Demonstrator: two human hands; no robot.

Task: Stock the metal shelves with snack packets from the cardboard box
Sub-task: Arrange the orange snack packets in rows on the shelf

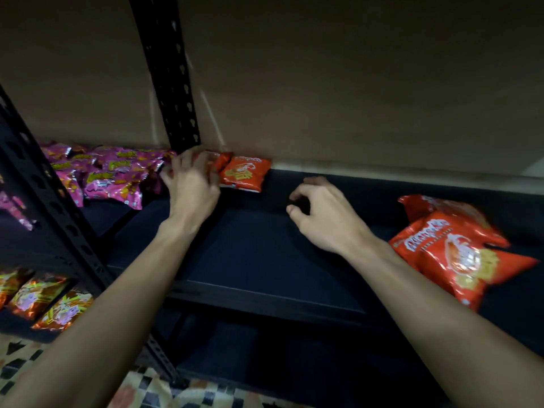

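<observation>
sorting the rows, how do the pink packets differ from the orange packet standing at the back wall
The pink packets lie in an overlapping heap left of the black upright; the orange packet stands alone to its right. The pink ones carry yellow lettering, the orange one a pale drawing. Both are glossy and sit at the back of the same shelf level.

Dim, murky light; glare on the foil packets [459, 248], motion blur, wide-angle bending at edges

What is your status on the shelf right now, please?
Left hand on orange packet at back. Right hand empty. Loose orange packets right.
</observation>
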